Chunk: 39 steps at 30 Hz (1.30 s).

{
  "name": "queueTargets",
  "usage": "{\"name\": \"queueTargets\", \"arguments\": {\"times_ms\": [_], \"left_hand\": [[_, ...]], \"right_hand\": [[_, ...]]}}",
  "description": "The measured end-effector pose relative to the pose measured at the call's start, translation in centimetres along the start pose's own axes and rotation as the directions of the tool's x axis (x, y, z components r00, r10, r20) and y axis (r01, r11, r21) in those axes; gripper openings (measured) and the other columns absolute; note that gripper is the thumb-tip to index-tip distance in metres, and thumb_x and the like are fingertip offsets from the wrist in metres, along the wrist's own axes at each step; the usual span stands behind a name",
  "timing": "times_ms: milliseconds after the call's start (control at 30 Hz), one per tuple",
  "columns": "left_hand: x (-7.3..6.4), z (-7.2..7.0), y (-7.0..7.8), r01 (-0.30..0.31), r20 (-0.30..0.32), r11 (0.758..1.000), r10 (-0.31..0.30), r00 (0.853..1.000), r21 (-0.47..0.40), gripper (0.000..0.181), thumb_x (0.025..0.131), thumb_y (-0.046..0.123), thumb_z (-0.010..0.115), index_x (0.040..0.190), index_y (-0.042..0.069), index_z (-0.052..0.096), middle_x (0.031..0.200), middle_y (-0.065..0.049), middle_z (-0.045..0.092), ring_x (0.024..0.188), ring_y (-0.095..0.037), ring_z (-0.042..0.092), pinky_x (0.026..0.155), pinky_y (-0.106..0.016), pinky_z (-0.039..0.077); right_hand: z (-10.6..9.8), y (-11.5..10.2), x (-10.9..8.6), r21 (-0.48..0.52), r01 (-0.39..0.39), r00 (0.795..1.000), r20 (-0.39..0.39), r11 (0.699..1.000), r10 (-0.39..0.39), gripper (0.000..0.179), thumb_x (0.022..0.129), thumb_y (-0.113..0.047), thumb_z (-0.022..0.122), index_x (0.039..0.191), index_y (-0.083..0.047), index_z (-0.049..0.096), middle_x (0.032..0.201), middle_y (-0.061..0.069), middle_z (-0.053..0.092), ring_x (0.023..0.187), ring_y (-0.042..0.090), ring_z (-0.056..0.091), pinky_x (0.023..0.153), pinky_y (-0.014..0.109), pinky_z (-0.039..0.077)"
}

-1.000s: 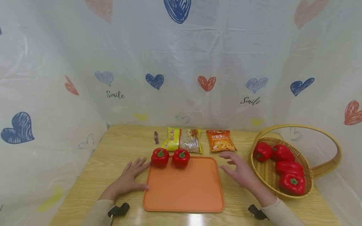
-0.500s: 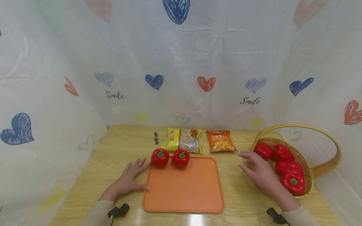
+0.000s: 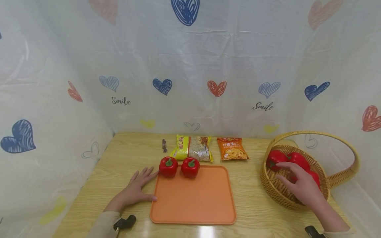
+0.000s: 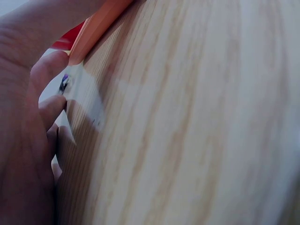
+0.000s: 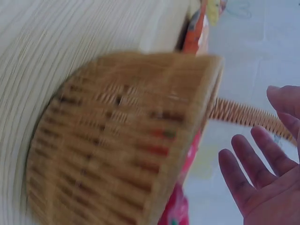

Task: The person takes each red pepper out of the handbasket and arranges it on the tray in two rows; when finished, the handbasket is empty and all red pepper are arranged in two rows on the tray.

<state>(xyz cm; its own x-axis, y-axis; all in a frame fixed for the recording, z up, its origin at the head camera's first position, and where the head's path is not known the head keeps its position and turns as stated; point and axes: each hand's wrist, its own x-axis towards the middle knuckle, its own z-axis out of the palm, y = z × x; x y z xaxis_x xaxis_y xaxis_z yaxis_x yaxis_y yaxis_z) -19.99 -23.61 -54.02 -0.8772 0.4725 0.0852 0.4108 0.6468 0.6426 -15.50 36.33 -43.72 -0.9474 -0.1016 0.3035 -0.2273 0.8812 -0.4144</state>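
Note:
My left hand (image 3: 134, 189) rests with fingers spread at the left edge of an orange tray (image 3: 193, 201), its thumb on the rim. Two red bell peppers (image 3: 168, 167) with green stems sit side by side on the tray's far left part. Over the wicker basket (image 3: 278, 191) at the right hovers my right hand (image 3: 303, 183), fingers loosely bent and holding nothing. Several red peppers (image 3: 298, 160) lie in the basket, some partly hidden behind that hand. In the right wrist view, the palm and fingers (image 5: 243, 159) show beside the basket's rim.
Behind the tray lie a yellow snack bag (image 3: 191, 147) with a see-through window and an orange snack bag (image 3: 232, 148). A small dark item (image 3: 164, 145) lies to their left. The basket's tall handle (image 3: 315, 134) arches beside a white curtain (image 3: 190, 109) printed with hearts.
My right hand has moved rightward from beside the tray to above the basket, covering some peppers there. The left hand has stayed at the tray's edge.

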Motion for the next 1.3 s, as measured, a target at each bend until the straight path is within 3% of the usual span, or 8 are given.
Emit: {"name": "queueTargets", "arguments": {"times_ms": [100, 200, 367, 700, 967, 1300], "left_hand": [[-0.1, 0.0, 0.0, 0.000, 0.000, 1.000, 0.000, 1.000, 0.006, 0.098, 0.075, 0.055, 0.084, 0.156, 0.017, 0.043, 0.164, -0.022, 0.028, 0.151, -0.050, 0.012, 0.116, -0.070, -0.001], [-0.1, 0.0, -0.1, 0.007, 0.004, 1.000, -0.007, 1.000, 0.006, 0.099, 0.075, 0.056, 0.084, 0.157, 0.018, 0.043, 0.164, -0.021, 0.028, 0.152, -0.049, 0.012, 0.116, -0.069, -0.001], [0.1, 0.1, -0.2, 0.011, 0.013, 1.000, -0.011, 1.000, -0.002, 0.099, 0.075, 0.056, 0.084, 0.157, 0.018, 0.043, 0.164, -0.021, 0.027, 0.152, -0.049, 0.011, 0.116, -0.069, -0.002], [0.2, 0.0, -0.2, 0.018, 0.017, 1.000, -0.018, 1.000, -0.005, 0.098, 0.075, 0.056, 0.084, 0.157, 0.020, 0.042, 0.165, -0.020, 0.026, 0.153, -0.047, 0.010, 0.117, -0.068, -0.003], [0.2, 0.1, -0.4, 0.015, 0.020, 1.000, -0.015, 1.000, 0.002, 0.099, 0.076, 0.056, 0.083, 0.158, 0.021, 0.041, 0.165, -0.019, 0.026, 0.153, -0.046, 0.010, 0.117, -0.069, -0.002], [0.1, 0.1, -0.4, 0.016, 0.017, 1.000, -0.016, 1.000, 0.003, 0.099, 0.076, 0.057, 0.083, 0.158, 0.021, 0.041, 0.166, -0.018, 0.026, 0.153, -0.046, 0.010, 0.117, -0.068, -0.003]], "right_hand": [[-0.5, 1.0, -0.4, -0.008, -0.007, 1.000, -0.006, 1.000, 0.007, 0.043, 0.089, -0.024, 0.080, 0.128, -0.011, 0.064, 0.128, 0.019, 0.063, 0.114, 0.042, 0.058, 0.086, 0.061, 0.051], [-0.9, 2.1, -0.6, 0.003, 0.003, 1.000, -0.024, 1.000, -0.003, 0.040, 0.088, -0.018, 0.081, 0.124, -0.009, 0.066, 0.126, 0.022, 0.063, 0.118, 0.046, 0.053, 0.089, 0.071, 0.043], [-1.3, 3.8, -1.2, 0.006, 0.002, 1.000, -0.028, 1.000, -0.002, 0.038, 0.086, -0.013, 0.081, 0.121, -0.008, 0.067, 0.122, 0.023, 0.065, 0.116, 0.044, 0.051, 0.091, 0.070, 0.040], [-2.1, 5.5, -2.5, -0.032, -0.064, 0.994, 0.083, 0.997, 0.066, 0.045, 0.082, -0.018, 0.086, 0.122, -0.005, 0.068, 0.123, 0.027, 0.063, 0.112, 0.048, 0.051, 0.083, 0.069, 0.043], [-1.7, 6.8, -3.2, -0.032, -0.027, 0.994, 0.103, 0.999, 0.030, 0.049, 0.077, -0.023, 0.090, 0.119, -0.007, 0.069, 0.123, 0.023, 0.063, 0.110, 0.043, 0.050, 0.086, 0.062, 0.041], [-1.8, 6.9, -3.3, -0.034, -0.052, 0.986, 0.154, 0.998, 0.056, 0.046, 0.079, -0.027, 0.089, 0.116, -0.007, 0.071, 0.127, 0.027, 0.059, 0.114, 0.051, 0.047, 0.082, 0.072, 0.041]]}}
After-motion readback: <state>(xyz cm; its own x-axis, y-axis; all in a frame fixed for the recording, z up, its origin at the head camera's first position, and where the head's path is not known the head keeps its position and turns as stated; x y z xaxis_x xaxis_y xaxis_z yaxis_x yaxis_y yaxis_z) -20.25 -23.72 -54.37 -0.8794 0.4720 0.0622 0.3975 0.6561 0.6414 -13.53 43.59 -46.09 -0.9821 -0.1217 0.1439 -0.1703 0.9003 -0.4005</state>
